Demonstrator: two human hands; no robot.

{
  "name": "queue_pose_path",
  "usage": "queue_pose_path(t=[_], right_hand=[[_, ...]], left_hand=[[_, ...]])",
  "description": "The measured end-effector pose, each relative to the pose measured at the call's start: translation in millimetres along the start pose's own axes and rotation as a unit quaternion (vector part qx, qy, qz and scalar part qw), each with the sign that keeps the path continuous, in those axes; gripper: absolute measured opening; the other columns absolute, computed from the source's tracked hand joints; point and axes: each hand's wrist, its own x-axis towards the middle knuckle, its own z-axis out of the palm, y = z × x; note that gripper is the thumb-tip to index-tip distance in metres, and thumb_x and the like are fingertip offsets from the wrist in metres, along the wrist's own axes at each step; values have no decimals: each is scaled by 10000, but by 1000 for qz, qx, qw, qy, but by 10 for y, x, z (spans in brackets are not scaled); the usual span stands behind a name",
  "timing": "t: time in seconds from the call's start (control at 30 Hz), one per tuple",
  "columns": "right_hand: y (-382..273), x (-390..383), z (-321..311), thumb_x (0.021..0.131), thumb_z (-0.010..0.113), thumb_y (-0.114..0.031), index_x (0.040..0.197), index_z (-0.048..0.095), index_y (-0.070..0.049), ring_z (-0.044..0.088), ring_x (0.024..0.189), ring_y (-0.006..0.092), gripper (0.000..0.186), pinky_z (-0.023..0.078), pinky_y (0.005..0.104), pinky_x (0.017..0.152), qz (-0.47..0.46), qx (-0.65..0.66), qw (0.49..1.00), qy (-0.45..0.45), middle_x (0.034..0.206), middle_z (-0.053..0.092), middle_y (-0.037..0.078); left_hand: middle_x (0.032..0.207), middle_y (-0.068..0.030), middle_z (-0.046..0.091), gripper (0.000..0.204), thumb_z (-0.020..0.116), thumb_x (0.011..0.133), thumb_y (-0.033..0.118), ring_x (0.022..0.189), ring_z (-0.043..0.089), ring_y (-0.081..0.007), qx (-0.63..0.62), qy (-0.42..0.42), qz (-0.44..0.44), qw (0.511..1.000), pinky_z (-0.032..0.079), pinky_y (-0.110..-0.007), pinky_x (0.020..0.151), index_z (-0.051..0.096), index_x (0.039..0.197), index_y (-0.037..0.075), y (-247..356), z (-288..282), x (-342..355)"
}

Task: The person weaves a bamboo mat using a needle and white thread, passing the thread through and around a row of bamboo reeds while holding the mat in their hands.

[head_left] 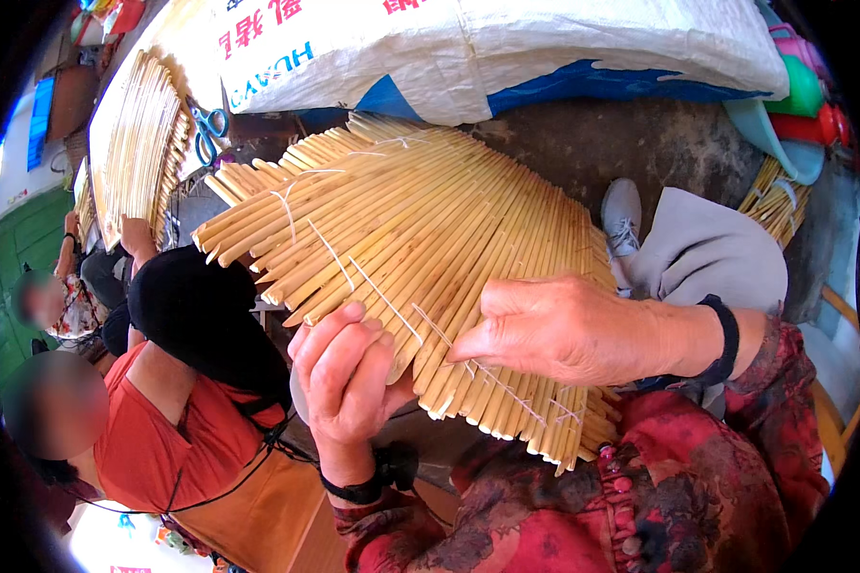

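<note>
A fan-shaped mat of pale yellow, straw-like stalks point(449, 205) lies across my lap, its stalks side by side and stitched with white thread point(384, 298). My left hand point(339, 368) is closed on the mat's near left edge, fingers curled and partly hidden behind the stalks. Above the near part of the mat, my right hand point(573, 329) pinches thumb and forefinger together beside a row of white stitches. Whatever lies between those fingertips is too small to make out. Short loose thread ends stick up around the lower stitches.
A white woven sack point(583, 48) with blue patches spans the far side. Blue-handled scissors point(208, 134) lie at the far left, near another stalk fan point(134, 143) that a co-worker's hand holds. Stalks point(776, 202) are bundled at right, under a pale blue basin point(791, 153).
</note>
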Motion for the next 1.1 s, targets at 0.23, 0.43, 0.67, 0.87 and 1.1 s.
queue_pose_path(t=[0.23,0.43,0.67,0.87,1.1], right_hand=[[28,22,10,855,562,-167,1011,618,-95,584,682,269,181,485,367,547,-10,-36,999,1,778,492,86],[52,42,-9,885,553,-185,1011,624,-86,591,716,296,175,494,382,599,12,-7,1000,1,798,513,93],[104,72,-118,878,575,-190,1000,640,-88,597,750,307,172,493,391,641,44,44,998,26,815,541,101],[68,66,-167,879,572,-184,1002,643,-98,596,774,303,166,491,389,656,40,0,999,-35,821,544,99],[26,134,-244,882,565,-200,1002,645,-124,599,725,294,163,495,386,628,21,-16,1000,4,811,541,90]], left_hand=[[967,-34,588,376,787,560,186,950,614,-259,0,8,-1,1000,467,-389,806,633,886,81,-30,21,-17],[966,-36,587,379,781,569,198,944,614,-261,-3,7,3,1000,466,-390,802,635,898,80,-39,16,-37],[984,-45,589,358,771,613,239,953,598,-262,3,1,-13,1000,467,-394,800,630,898,77,-17,9,-28],[995,-44,582,387,778,620,293,962,587,-261,2,-6,-18,1000,471,-400,812,620,898,76,-32,12,-44],[1002,-44,577,393,799,605,192,984,582,-261,-4,-15,-22,1000,469,-403,820,609,931,82,-27,-17,-28]])
